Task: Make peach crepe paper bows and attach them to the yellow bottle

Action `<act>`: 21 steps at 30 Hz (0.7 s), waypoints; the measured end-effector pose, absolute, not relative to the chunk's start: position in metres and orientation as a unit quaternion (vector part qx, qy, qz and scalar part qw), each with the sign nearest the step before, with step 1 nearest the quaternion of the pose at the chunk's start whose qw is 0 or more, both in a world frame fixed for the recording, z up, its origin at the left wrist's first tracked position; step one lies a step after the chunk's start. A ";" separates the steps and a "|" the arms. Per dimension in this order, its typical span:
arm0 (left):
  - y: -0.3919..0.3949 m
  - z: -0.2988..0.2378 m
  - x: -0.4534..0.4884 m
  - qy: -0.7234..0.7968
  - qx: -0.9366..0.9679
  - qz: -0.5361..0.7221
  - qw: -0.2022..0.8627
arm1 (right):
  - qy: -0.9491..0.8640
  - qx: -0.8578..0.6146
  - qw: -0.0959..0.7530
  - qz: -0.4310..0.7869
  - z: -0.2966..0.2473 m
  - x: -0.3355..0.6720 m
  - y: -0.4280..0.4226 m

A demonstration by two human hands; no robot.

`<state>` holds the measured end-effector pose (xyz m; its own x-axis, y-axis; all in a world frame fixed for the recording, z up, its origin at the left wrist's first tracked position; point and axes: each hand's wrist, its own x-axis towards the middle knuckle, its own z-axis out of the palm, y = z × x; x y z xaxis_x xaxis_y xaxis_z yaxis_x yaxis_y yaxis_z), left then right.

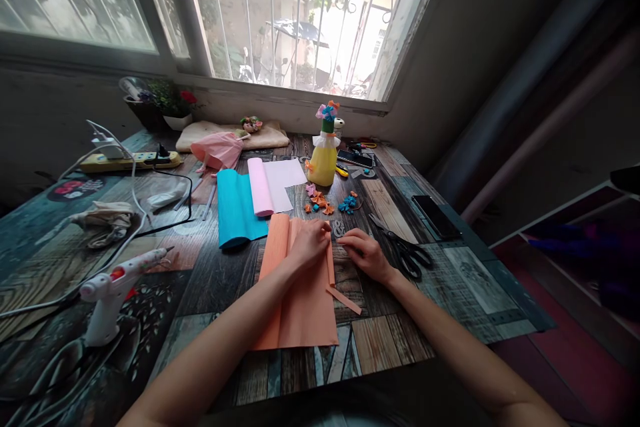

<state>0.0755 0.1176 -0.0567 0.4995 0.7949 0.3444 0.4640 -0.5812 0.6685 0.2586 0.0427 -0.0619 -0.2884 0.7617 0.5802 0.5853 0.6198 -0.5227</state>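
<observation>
My left hand rests on a partly unrolled sheet of orange crepe paper. Its fingers are curled closed at the top of a narrow orange crepe paper strip by the sheet's right edge. Just to the right, my right hand has its fingertips drawn together; whatever is between them is too small to make out. A short loose orange strip lies below the hands. Black scissors lie partly open beyond my right hand. Small orange and blue paper flowers are scattered ahead of both hands.
Blue and pink crepe paper rolls lie behind the orange sheet. A yellow bottle figure stands near the window. At left are a glue gun, cables and a power strip. A phone lies right.
</observation>
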 end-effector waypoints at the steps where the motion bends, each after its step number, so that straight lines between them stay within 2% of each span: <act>1: 0.117 -0.055 0.075 0.379 0.828 0.325 0.254 | -0.780 -0.437 0.436 0.100 -0.059 0.260 0.043; 4: 0.116 -0.053 0.074 0.378 0.831 0.321 0.255 | -0.761 -0.459 0.445 0.110 -0.054 0.265 0.042; 10: 0.119 -0.060 0.075 0.386 0.833 0.307 0.249 | -0.820 -0.412 0.367 0.149 -0.064 0.263 0.041; 21: 0.121 -0.068 0.077 0.395 0.829 0.314 0.242 | -0.866 -0.387 0.299 0.103 -0.067 0.255 0.041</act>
